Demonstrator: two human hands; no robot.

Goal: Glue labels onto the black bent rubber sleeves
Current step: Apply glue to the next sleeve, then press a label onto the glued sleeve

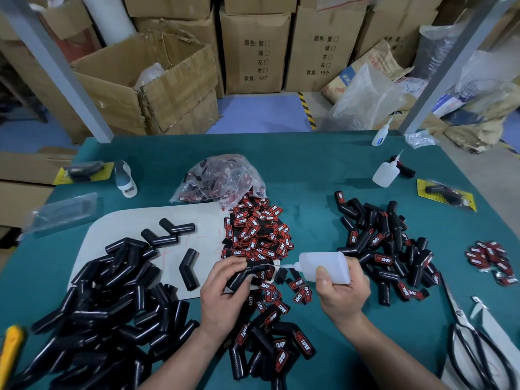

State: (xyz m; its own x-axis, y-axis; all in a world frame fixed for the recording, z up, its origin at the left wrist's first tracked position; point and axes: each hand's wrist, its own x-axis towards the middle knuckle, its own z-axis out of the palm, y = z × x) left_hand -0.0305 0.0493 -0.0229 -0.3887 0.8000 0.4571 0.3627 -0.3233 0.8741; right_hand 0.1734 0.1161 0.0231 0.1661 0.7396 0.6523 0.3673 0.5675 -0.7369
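Observation:
My left hand [225,288] grips a black bent rubber sleeve [247,273] above the green table. My right hand [342,294] holds a white glue bottle [323,267] on its side, its nozzle tip touching the sleeve's upper end. Behind the hands lies a heap of red-and-black labels [257,235] spilling from a clear bag [222,180]. Unlabelled sleeves [112,305] are piled at the left. Labelled sleeves [388,249] lie in a pile at the right, and more [270,347] lie between my forearms.
Scissors [472,342] lie at the right front edge. Two more glue bottles [387,171] [381,133] stand at the back right. A small label heap [491,260] sits far right. A yellow knife [9,350] is at the left edge. Cardboard boxes [253,52] stand behind the table.

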